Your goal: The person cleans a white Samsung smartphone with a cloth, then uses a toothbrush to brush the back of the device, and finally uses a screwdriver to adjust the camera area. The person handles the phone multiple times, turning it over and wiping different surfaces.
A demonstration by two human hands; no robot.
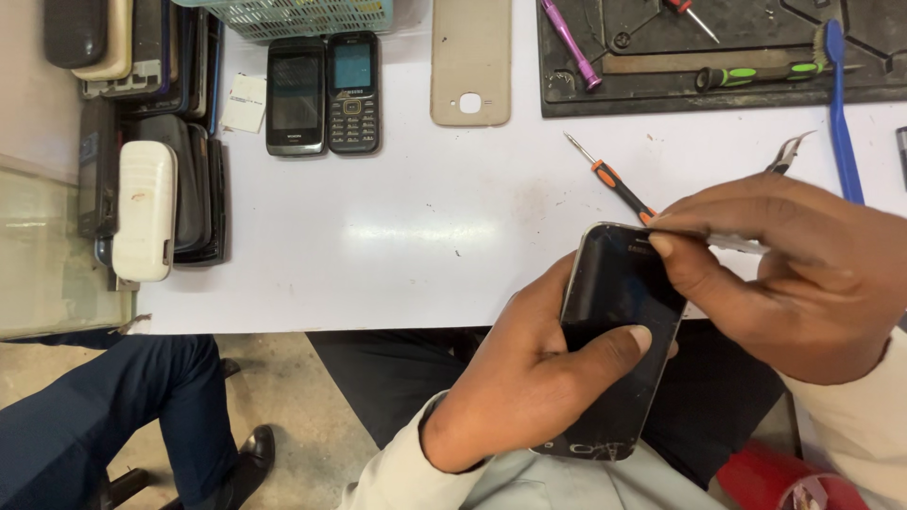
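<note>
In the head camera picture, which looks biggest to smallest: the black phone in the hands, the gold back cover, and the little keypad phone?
1. Black smartphone, though it is nearest the camera, so it may only look biggest.
2. Gold back cover, partly cut off at the top edge.
3. Keypad phone, smallest.

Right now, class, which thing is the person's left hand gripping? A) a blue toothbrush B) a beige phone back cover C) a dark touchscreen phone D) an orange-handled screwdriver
C: the left hand wraps around the dark touchscreen phone, thumb across its screen, while the right hand pinches a thin metal tool at the phone's top edge.
</note>
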